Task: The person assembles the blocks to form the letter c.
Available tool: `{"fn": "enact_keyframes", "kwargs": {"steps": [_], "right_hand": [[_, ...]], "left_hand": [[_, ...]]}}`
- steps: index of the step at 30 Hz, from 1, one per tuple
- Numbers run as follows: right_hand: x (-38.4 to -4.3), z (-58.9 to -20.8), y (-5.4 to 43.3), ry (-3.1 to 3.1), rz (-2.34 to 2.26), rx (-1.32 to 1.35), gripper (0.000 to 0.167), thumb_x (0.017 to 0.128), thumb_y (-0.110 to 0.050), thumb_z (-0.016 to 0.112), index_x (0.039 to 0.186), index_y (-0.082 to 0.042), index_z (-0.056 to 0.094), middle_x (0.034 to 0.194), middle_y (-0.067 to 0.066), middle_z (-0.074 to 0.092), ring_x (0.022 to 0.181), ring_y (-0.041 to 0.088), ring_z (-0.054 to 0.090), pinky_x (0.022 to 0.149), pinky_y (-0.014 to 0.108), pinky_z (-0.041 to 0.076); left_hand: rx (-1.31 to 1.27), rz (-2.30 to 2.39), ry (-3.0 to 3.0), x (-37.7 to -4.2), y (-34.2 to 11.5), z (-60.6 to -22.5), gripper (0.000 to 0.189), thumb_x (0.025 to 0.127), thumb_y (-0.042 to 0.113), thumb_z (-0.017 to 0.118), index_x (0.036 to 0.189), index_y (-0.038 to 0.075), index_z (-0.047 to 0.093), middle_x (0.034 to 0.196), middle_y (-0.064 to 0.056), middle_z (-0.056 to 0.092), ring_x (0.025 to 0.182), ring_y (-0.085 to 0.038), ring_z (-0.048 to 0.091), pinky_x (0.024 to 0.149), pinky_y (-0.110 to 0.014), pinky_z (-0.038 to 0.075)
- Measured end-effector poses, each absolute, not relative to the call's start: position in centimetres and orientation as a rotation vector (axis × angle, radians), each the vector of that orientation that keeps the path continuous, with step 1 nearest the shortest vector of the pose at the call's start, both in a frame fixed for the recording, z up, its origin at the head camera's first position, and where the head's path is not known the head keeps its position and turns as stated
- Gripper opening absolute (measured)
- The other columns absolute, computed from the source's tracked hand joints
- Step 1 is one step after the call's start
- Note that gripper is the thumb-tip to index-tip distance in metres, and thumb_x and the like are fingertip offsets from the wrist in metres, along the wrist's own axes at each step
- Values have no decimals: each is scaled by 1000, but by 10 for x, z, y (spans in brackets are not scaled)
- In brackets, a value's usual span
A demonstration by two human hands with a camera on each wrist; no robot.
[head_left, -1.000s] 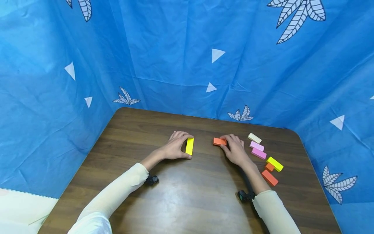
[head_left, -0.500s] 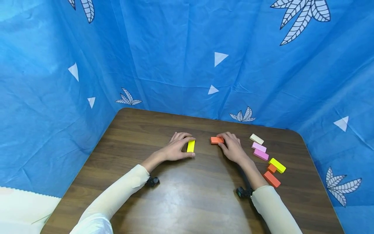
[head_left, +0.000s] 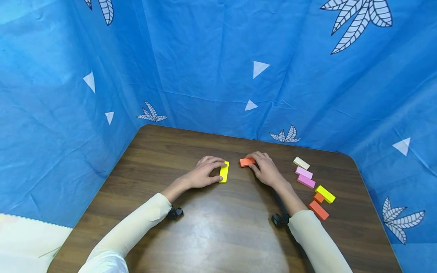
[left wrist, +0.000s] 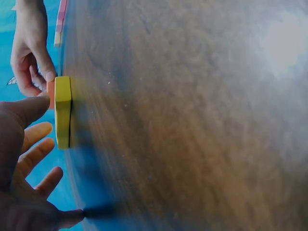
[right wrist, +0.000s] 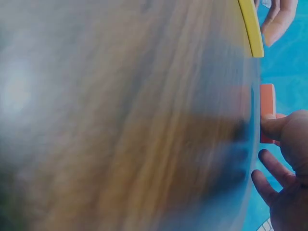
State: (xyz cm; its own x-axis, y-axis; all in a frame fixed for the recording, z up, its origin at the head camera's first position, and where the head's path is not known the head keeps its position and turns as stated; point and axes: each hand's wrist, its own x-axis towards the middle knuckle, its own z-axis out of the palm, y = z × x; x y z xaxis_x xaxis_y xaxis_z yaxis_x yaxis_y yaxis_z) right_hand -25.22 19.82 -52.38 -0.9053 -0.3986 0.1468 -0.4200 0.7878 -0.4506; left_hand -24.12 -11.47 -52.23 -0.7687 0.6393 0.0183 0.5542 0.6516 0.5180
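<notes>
A yellow block (head_left: 224,173) lies lengthwise away from the person at mid-table. My left hand (head_left: 205,173) is at its left side, fingers loosely spread, index fingertip and thumb overlapping its edge in the head view. In the left wrist view the spread fingers (left wrist: 36,156) lie beyond the yellow block (left wrist: 62,115), not wrapped round it. To the right, my right hand (head_left: 266,170) pinches an orange block (head_left: 245,162) at its right end between thumb and fingers. The orange block (right wrist: 267,98) points its free end toward the yellow one, with a small gap between them.
At the right of the brown wooden table (head_left: 205,227) lie a cream block (head_left: 301,163), a light pink block (head_left: 304,172), a darker pink block (head_left: 306,181), a second yellow block (head_left: 325,194), a small orange block (head_left: 319,197) and a red-orange block (head_left: 319,210). A blue curtain (head_left: 205,76) hangs behind.
My right hand has moved left with the orange block, narrowing the gap to the yellow block. My left thumb and fingers have eased from the yellow block's ends to its left side.
</notes>
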Motion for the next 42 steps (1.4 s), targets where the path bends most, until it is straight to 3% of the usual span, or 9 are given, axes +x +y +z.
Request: {"fn": "enact_keyframes", "kwargs": {"steps": [9, 42], "right_hand": [[-269, -523, 190, -2930, 770, 723, 33, 106, -14, 69, 138, -8, 67, 139, 12, 68, 127, 34, 61, 113, 55, 51], [-293, -515, 153, -2999, 641, 883, 31, 107, -14, 68, 138, -12, 68, 142, 9, 69, 126, 33, 60, 113, 52, 51]], "left_hand": [[1001, 730, 2709, -242, -113, -526, 56, 104, 42, 72, 156, 26, 58, 167, 1, 49, 154, -30, 42, 130, -64, 29], [1015, 779, 2683, -239, -119, -528, 50, 105, 34, 72, 152, 21, 63, 166, -2, 52, 153, -31, 43, 128, -63, 28]]}}
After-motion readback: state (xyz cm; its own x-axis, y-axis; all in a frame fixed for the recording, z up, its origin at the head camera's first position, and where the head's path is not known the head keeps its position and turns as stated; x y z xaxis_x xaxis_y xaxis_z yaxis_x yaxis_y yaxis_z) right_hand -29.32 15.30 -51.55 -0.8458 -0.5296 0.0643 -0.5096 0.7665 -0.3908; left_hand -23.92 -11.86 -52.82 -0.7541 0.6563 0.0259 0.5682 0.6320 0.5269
